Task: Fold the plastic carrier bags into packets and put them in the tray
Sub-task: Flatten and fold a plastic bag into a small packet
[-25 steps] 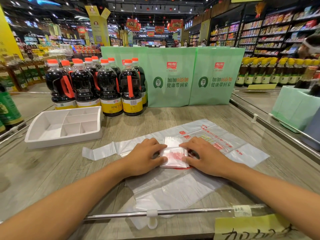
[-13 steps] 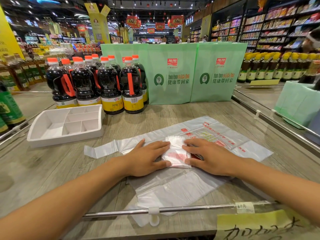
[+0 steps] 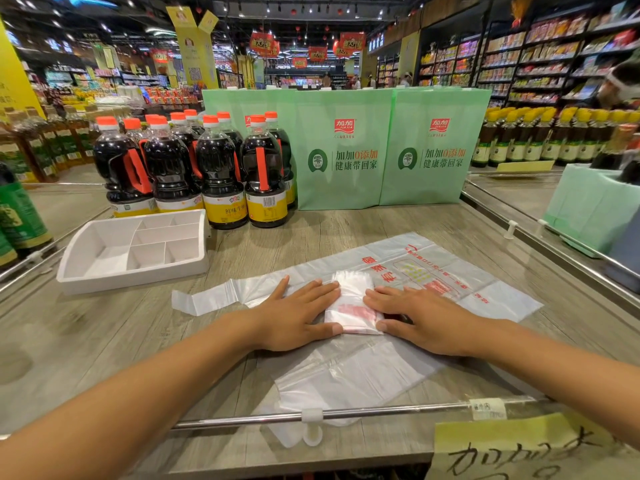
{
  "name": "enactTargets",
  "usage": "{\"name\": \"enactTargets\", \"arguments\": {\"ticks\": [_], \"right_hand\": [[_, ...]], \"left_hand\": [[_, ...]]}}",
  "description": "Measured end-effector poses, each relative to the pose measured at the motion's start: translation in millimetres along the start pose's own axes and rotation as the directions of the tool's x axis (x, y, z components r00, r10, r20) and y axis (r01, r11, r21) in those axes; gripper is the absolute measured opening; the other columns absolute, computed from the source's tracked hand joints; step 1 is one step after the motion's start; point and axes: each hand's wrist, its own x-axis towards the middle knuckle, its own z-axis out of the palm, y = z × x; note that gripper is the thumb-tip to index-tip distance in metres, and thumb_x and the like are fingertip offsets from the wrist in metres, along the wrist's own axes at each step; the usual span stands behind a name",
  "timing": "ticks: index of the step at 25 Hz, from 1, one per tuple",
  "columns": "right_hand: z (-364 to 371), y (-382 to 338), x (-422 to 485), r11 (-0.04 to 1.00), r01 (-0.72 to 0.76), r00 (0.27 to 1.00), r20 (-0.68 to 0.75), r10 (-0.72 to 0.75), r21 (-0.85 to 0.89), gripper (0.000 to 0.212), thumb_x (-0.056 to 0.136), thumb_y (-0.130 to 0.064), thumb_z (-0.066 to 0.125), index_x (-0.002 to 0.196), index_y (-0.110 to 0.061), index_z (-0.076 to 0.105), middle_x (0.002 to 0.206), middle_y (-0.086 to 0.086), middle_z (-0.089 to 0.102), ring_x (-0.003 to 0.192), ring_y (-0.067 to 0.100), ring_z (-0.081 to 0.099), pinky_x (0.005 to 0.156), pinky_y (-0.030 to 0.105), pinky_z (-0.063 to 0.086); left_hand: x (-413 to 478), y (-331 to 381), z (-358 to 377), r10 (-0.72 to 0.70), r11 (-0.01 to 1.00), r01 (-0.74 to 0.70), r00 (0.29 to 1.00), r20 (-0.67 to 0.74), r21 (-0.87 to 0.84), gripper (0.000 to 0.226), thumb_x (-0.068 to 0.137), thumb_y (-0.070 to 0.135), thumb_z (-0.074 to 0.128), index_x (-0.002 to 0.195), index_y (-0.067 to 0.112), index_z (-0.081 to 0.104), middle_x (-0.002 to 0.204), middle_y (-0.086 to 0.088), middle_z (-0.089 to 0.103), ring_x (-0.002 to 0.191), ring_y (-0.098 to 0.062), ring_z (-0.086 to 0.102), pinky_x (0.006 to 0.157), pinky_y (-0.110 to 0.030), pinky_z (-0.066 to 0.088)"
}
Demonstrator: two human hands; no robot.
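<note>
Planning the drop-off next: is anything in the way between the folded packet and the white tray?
Nothing visible. The packet is pressed flat by the left hand and right hand; only bare tabletop and a flat bag handle lie toward the tray. The bottles stand behind it.

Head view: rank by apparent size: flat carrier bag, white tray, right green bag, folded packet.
1. flat carrier bag, clearly largest.
2. right green bag and white tray: about alike, and the bag stands farther off, so unranked.
3. folded packet, smallest.
</note>
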Motion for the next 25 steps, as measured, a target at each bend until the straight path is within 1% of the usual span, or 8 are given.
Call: {"name": "enactTargets", "arguments": {"ticks": [4,7,9,12,15,19,22,25], "right_hand": [[-4,-2,-5,0.996,-0.002,0.997,-0.078,-0.005,-0.094,0.063,0.093,-0.073,0.038,0.147,-0.042,0.049,0.156,-0.02,0.042,0.144,0.002,0.039,0.119,0.037,0.034],[-5,-3,-10,1.0,0.003,0.991,-0.131,-0.005,-0.017,0.074,0.084,-0.084,0.047,0.143,-0.04,0.056,0.151,-0.017,0.049,0.138,0.002,0.048,0.112,0.034,0.043],[-6,-6,-11,1.0,0.02,0.988,-0.155,-0.019,0.005,0.076,0.082,-0.085,0.051,0.139,-0.035,0.061,0.146,-0.016,0.056,0.134,0.001,0.051,0.109,0.033,0.046],[-7,-10,-7,1.0,0.022,0.981,-0.191,-0.018,0.017,0.062,0.09,-0.076,0.047,0.131,-0.034,0.066,0.123,-0.017,0.07,0.109,0.006,0.066,0.092,0.037,0.055],[-4,-8,-2,0.997,-0.021,0.97,-0.239,0.038,0.071,0.05,0.096,-0.067,0.036,0.13,-0.04,0.062,0.097,-0.012,0.075,0.082,0.013,0.068,0.075,0.043,0.055],[0,-7,3,0.986,-0.056,0.926,-0.36,0.11,0.158,0.05,0.099,-0.058,0.044,0.146,-0.041,0.046,0.081,-0.019,0.073,0.072,0.006,0.066,0.073,0.039,0.055],[1,-10,10,0.982,-0.024,0.889,-0.446,0.106,0.185,0.05,0.1,-0.035,0.06,0.148,-0.034,0.048,0.066,-0.033,0.06,0.065,-0.001,0.063,0.068,0.034,0.055],[5,-7,12,0.983,-0.041,0.894,-0.433,0.116,0.177,0.046,0.099,-0.034,0.062,0.143,-0.036,0.052,0.076,-0.026,0.06,0.075,0.009,0.066,0.074,0.042,0.056]], "left_hand": [[2,-3,4,0.049,0.999,-0.049,0.991,-0.122,0.004,0.077,0.099,0.071,0.029,0.163,0.031,0.012,0.169,0.017,0.004,0.155,-0.004,-0.002,0.125,-0.048,-0.01],[1,-5,3,0.191,0.973,-0.226,0.91,-0.367,-0.054,0.067,0.095,0.065,0.052,0.149,0.025,0.051,0.152,0.01,0.044,0.137,-0.008,0.042,0.117,-0.038,0.034],[-1,-5,0,0.193,0.954,-0.266,0.897,-0.397,-0.137,0.065,0.089,0.065,0.062,0.141,0.025,0.059,0.138,0.014,0.054,0.122,-0.004,0.053,0.103,-0.031,0.046],[-3,-3,-2,0.162,0.943,-0.268,0.885,-0.436,-0.195,0.057,0.085,0.059,0.072,0.133,0.03,0.063,0.127,0.018,0.062,0.115,0.001,0.056,0.1,-0.026,0.046],[-2,-1,-5,0.129,0.922,-0.291,0.852,-0.507,-0.254,0.034,0.09,0.044,0.073,0.121,0.03,0.068,0.113,0.02,0.069,0.104,0.002,0.061,0.092,-0.028,0.049],[2,3,-5,0.082,0.892,-0.31,0.827,-0.557,-0.329,0.016,0.098,0.032,0.063,0.109,0.023,0.071,0.1,0.014,0.073,0.095,-0.005,0.067,0.085,-0.033,0.053],[5,6,-6,0.027,0.887,-0.285,0.817,-0.576,-0.364,0.026,0.097,0.042,0.055,0.095,0.02,0.068,0.086,0.005,0.069,0.082,-0.013,0.065,0.078,-0.044,0.052],[8,9,-5,-0.038,0.85,-0.266,0.831,-0.555,-0.455,0.035,0.097,0.043,0.056,0.079,0.015,0.065,0.072,-0.002,0.063,0.069,-0.019,0.057,0.071,-0.048,0.048]]}}
